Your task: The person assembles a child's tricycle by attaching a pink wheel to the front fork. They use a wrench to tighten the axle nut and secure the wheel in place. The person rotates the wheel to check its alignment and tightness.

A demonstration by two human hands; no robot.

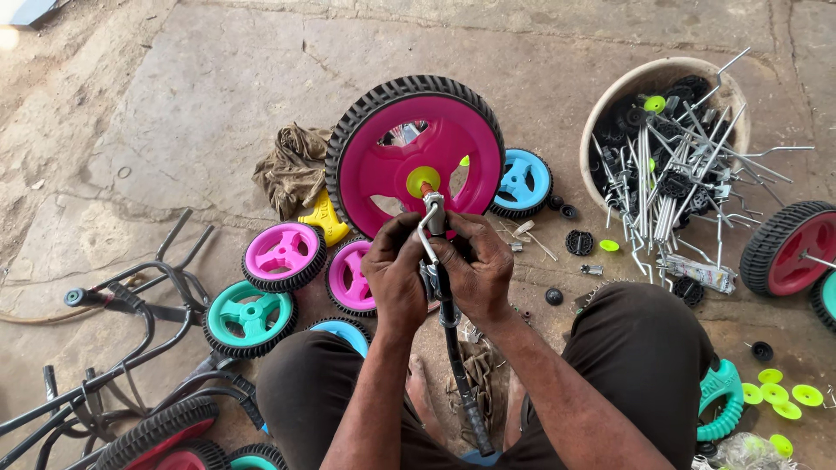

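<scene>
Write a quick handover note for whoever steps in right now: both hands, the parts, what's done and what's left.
Left hand and right hand: both clasp the black metal fork rod with its bent silver bracket.
Big pink plastic wheel with black tyre: upright on the concrete, bracket at its yellow hub.
Done: cannot tell if it is fastened.
Left: small pink, teal and blue wheels lie loose.

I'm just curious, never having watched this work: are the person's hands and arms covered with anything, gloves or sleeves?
No. Both hands, left and right, are bare, with no gloves, rings or watch visible. The forearms are bare too; no sleeves show in the picture.
</scene>
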